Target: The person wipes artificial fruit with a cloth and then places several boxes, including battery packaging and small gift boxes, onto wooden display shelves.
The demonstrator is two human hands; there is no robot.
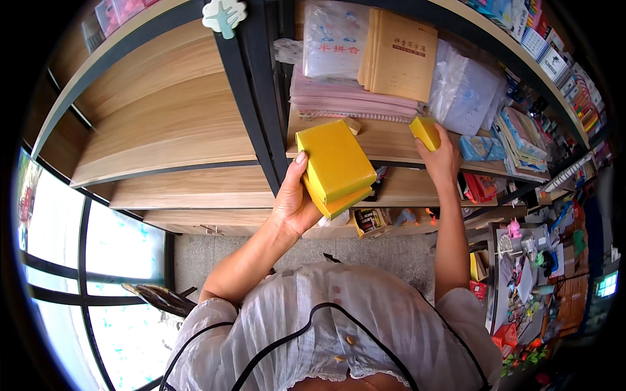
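Observation:
My left hand (296,198) holds a stack of yellow boxes (337,159), its thumb along their left side and the palm below. Over the wooden shelf (386,146), my right hand (438,151) grips a smaller-looking yellow box (425,133); whether this box touches the shelf I cannot tell. Behind it lies a pile of pink spiral notebooks (352,100). Brown paper exercise books (403,61) and a plastic-wrapped pack (335,41) stand on the pile. A small wooden-coloured object (352,126) sits partly behind the held stack.
Blue packs (481,148) and stacked booklets (521,141) lie to the right on the shelf. A black metal upright (254,97) divides the shelving. Below stands an open box of small items (371,222). A cluttered table (523,273) is at the right, a glazed frame (83,244) at the left.

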